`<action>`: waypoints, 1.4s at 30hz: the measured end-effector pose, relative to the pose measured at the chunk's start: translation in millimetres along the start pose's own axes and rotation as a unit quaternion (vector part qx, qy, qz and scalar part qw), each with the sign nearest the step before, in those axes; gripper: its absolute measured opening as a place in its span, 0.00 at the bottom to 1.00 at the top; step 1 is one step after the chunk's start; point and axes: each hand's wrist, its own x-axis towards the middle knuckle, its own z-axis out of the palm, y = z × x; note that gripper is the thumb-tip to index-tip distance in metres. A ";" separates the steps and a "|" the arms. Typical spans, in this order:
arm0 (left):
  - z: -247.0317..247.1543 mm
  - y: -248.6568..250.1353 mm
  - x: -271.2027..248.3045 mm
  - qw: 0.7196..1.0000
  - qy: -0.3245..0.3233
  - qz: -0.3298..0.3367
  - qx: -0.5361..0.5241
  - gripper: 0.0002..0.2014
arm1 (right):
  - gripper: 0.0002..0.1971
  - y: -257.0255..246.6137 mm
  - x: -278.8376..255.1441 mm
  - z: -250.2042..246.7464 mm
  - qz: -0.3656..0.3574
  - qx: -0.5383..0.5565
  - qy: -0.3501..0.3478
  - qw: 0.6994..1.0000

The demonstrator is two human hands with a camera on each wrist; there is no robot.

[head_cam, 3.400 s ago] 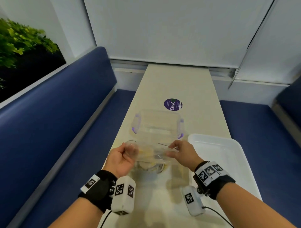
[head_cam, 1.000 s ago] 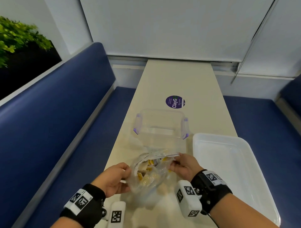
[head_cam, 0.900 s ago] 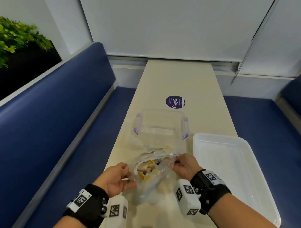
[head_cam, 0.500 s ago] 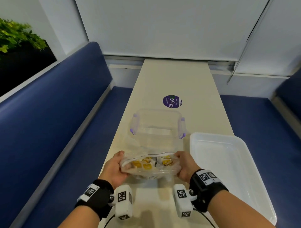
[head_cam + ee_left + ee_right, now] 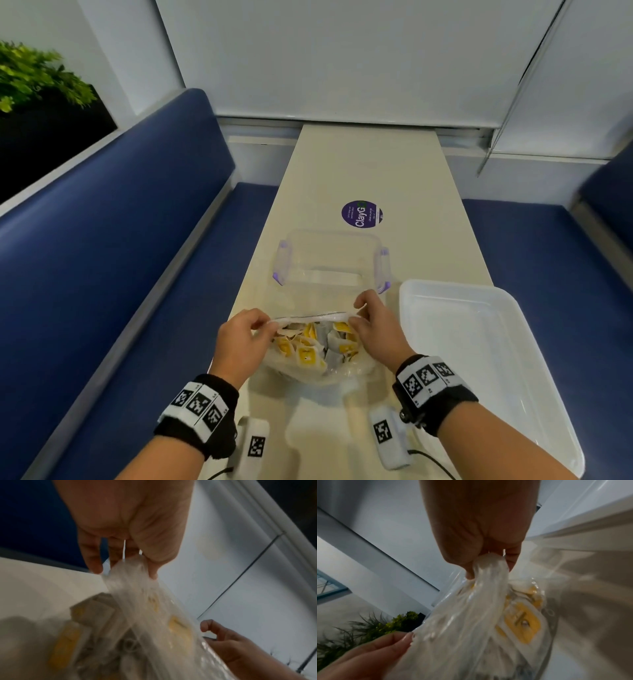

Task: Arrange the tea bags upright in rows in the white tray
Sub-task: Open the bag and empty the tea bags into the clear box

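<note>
A clear plastic bag (image 5: 342, 371) full of white and yellow tea bags (image 5: 306, 349) hangs just above the table in front of me. My left hand (image 5: 255, 327) pinches the bag's left top corner (image 5: 126, 566) between thumb and fingers. My right hand (image 5: 359, 313) pinches the right top corner (image 5: 488, 562). The bag's mouth is stretched between both hands. The white tray (image 5: 479, 359) lies on the table to the right of the bag, with nothing in it.
A clear plastic box with purple clips (image 5: 330, 262) stands just behind the bag. A round purple sticker (image 5: 361, 214) is farther back on the narrow cream table (image 5: 366, 164). Blue benches (image 5: 113, 274) flank the table on both sides.
The bag was lifted out of the clear box and drawn toward me. Both hands shifted their grip to its top corners and pulled the mouth wide, and the tea bags now show from above.
</note>
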 end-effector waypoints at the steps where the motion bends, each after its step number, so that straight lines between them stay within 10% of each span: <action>1: 1.3 2.2 1.6 1.000 0.013 -0.002 0.002 0.06 | 0.12 -0.9 0.9 0.3 -0.011 -0.021 0.004 1.000; 6: 8.6 9.6 10.9 0.996 0.033 0.049 0.063 0.04 | 0.17 -2.3 10.8 3.0 -0.026 -0.135 -0.006 0.990; 13: 0.7 8.5 9.4 0.987 -0.097 0.014 0.129 0.18 | 0.18 6.3 15.3 4.1 0.017 -0.217 -0.064 0.974; 18: -4.0 3.5 5.1 0.981 -0.183 -0.048 0.036 0.28 | 0.06 -17.8 -2.0 15.1 -0.150 -0.219 0.063 0.962; 24: -0.4 5.5 -6.7 0.983 -0.179 -0.047 -0.022 0.36 | 0.23 -53.2 -22.1 52.3 -0.092 -0.275 -0.190 0.938; 42: -2.7 3.0 -16.2 0.970 -0.215 -0.064 -0.097 0.42 | 0.13 -50.2 -26.1 74.9 -0.096 -0.288 -0.173 0.937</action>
